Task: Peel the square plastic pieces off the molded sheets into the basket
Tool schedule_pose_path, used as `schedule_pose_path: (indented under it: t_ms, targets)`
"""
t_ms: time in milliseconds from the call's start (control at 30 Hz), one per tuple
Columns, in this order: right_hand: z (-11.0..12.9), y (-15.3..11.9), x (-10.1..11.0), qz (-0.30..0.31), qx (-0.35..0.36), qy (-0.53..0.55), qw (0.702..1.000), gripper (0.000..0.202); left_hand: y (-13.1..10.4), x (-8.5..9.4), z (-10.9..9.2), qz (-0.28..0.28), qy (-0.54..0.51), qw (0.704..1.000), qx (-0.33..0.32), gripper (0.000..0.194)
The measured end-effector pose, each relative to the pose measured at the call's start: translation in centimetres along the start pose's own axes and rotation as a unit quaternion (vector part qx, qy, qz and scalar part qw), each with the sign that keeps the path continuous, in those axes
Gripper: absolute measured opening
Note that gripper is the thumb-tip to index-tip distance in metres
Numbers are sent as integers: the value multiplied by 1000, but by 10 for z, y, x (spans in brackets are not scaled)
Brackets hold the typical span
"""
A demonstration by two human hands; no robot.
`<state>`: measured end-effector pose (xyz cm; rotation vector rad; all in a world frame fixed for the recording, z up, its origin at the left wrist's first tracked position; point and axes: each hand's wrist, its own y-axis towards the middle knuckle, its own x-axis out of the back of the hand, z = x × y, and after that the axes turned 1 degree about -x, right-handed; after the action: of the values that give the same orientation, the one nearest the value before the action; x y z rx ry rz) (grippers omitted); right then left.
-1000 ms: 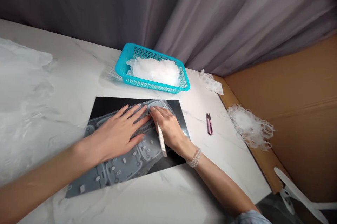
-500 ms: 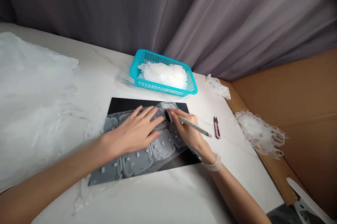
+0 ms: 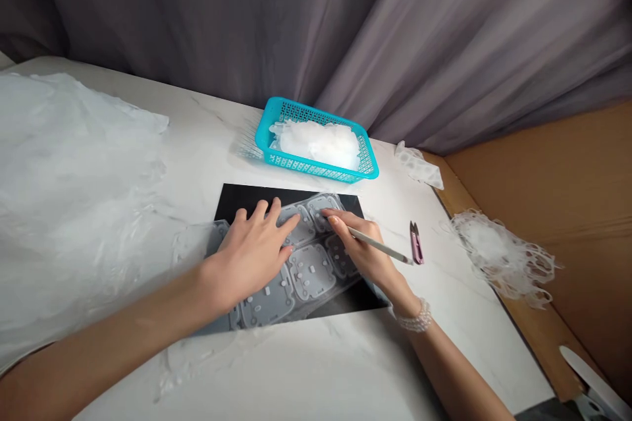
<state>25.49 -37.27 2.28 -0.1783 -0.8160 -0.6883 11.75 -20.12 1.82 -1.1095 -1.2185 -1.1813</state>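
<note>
A translucent sheet of moulded, rounded-square pieces (image 3: 312, 271) lies over a black mat (image 3: 365, 296) on the white table. My left hand (image 3: 254, 250) rests palm down on the sheet with its fingers spread, holding nothing. Pinched in my right hand (image 3: 363, 243) is a slim grey-white pen-like tool (image 3: 382, 248), its back end pointing right. The tool's front end is hidden by my fingers, which are over the sheet's upper right piece. A beaded bracelet is on my right wrist.
Behind the mat, a turquoise basket (image 3: 316, 170) holds white translucent pieces. Pink snips (image 3: 417, 243) lie on the right. Stringy clear scraps (image 3: 503, 253) sit at the table's right edge near cardboard (image 3: 553, 190). A large heap of clear film (image 3: 69, 210) covers the left side.
The view has shifted, moving the scene slightly right. My left hand's fingers have moved a little left on the sheet. The dark oval by my right fingertips no longer shows.
</note>
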Motion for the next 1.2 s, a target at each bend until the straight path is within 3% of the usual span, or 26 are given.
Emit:
schedule_pose_path:
  t_ms: [267,367,500,567,733,967,1200]
  targets:
    - [-15,-1,12,-90,-39,25,995,52,5,11,17,17,-115,993,36,58]
    - [-19,6,13,-104,-40,21,994,61,16,7,25,31,-216,971,99,62]
    - [-16,16,10,-113,-25,8,993,61,29,2,36,36,-332,930,154,42]
    - [-13,19,6,-88,-5,-23,996,54,32,2,40,42,-378,912,156,31]
    - [-8,18,-7,77,131,-101,983,32,31,-2,44,46,-454,875,163,26]
    - [-14,15,-11,94,150,-162,971,31,32,-10,52,82,-493,845,187,21]
    - [-18,16,-7,111,95,-73,987,34,32,-3,51,92,-463,861,189,19]
